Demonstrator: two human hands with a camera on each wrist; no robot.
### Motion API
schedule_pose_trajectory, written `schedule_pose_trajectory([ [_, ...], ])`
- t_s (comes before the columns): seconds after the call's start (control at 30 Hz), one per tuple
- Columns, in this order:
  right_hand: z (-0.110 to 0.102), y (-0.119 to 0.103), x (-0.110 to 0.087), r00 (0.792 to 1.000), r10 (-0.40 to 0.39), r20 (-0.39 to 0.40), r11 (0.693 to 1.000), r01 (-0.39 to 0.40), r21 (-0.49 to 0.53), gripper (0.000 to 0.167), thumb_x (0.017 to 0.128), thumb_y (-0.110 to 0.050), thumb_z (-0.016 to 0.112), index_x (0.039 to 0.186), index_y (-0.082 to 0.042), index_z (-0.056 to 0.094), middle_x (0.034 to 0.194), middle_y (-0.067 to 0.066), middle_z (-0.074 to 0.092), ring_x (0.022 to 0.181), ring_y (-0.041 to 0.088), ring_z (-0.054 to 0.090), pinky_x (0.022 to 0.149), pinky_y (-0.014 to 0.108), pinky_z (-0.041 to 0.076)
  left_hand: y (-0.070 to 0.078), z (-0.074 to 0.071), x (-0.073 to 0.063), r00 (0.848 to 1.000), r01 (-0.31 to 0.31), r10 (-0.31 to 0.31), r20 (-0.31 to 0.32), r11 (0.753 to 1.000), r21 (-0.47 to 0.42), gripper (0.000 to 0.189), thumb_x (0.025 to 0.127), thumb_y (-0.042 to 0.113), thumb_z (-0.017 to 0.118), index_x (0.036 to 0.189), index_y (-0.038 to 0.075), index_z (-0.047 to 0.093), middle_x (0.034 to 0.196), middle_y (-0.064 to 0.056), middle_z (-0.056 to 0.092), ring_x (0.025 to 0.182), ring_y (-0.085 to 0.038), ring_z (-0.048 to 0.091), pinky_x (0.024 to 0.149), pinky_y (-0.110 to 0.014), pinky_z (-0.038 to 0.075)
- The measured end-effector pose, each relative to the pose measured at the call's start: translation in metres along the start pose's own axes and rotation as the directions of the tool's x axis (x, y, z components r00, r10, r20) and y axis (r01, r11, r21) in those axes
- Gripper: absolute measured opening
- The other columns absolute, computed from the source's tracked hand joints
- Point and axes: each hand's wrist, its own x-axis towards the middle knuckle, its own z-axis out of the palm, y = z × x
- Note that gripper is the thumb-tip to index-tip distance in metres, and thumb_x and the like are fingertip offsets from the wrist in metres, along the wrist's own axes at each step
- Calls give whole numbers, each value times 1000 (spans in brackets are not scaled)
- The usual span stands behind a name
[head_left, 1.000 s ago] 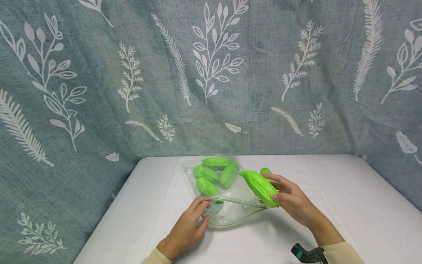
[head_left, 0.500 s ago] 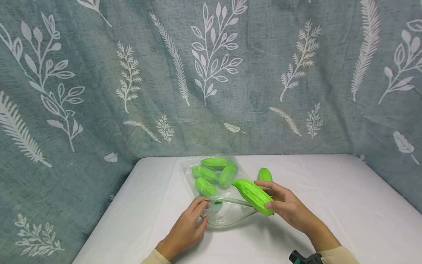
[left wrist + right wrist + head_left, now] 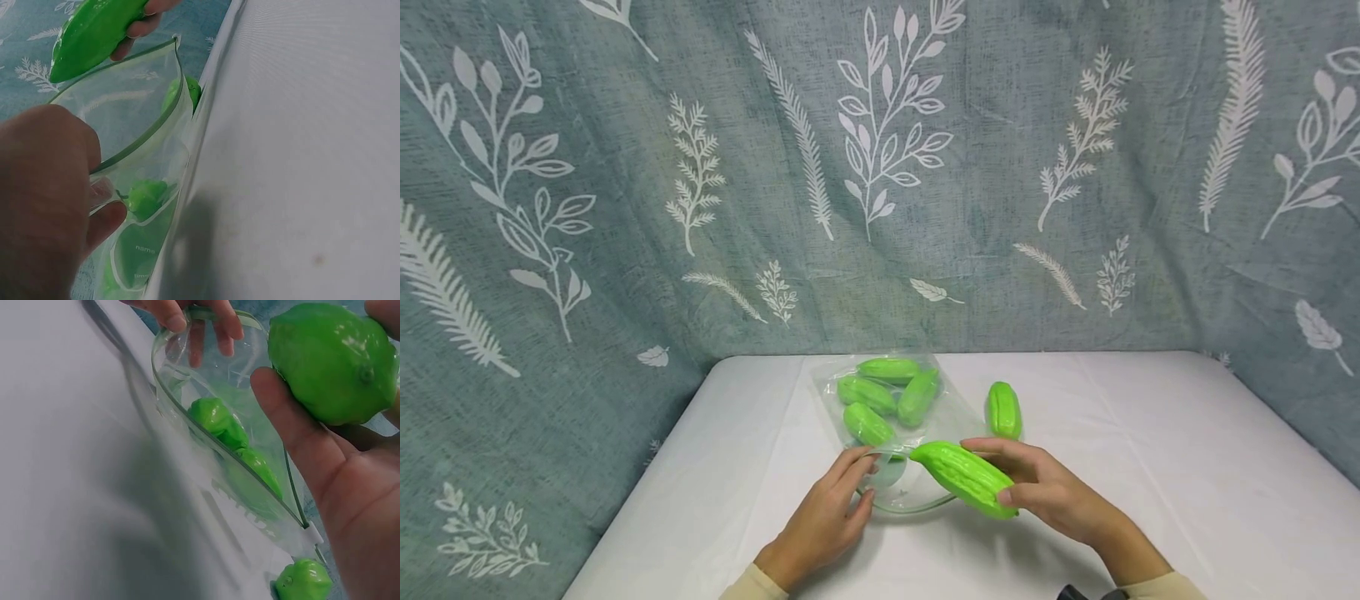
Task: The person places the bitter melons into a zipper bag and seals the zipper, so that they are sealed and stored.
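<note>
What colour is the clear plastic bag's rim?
The bag's rim is green, clearest in the left wrist view.

In the lower centre of the frame, the left hand (image 3: 823,517) is gripping the rim of a clear bag (image 3: 917,492), while just right of centre the right hand (image 3: 1048,487) is holding a ridged green gourd (image 3: 966,477) slantwise at the bag's mouth, its pointed end facing upper left. Several green gourds (image 3: 867,395) are lying inside the bag near mid-frame, and a loose gourd (image 3: 1003,410) is resting to their right on the white table (image 3: 700,500). Across the upper frame, a grey-green cloth (image 3: 985,292) with white leaf prints is hanging behind the table.
</note>
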Motion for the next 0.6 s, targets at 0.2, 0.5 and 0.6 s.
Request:
schedule_pose_trajectory([
  [0.2,5,3,6,998,19,64,999,-17,-28,58,90,6,51,147,6,40,146,25,45,128,26,51,103,34,48,-1,0,0,1000,-6,7,-26,1000,11,48,86,1,71,132,1,57,128,-4,56,111,-12,61,91,-23,53],
  [0.5,11,10,7,996,66,62,996,-62,-60,59,92,2,54,149,2,41,150,22,43,134,25,46,106,31,45,1,-1,1,1000,1,-1,-8,1000,14,45,88,2,69,131,1,57,128,-5,56,112,-11,60,92,-22,52],
  [0.6,13,12,7,996,65,61,996,-61,-68,59,93,2,53,150,2,40,151,22,42,135,24,45,107,29,43,2,-1,1,1000,9,-9,0,1000,13,45,88,2,69,131,1,57,129,-4,56,113,-11,59,93,-22,51],
])
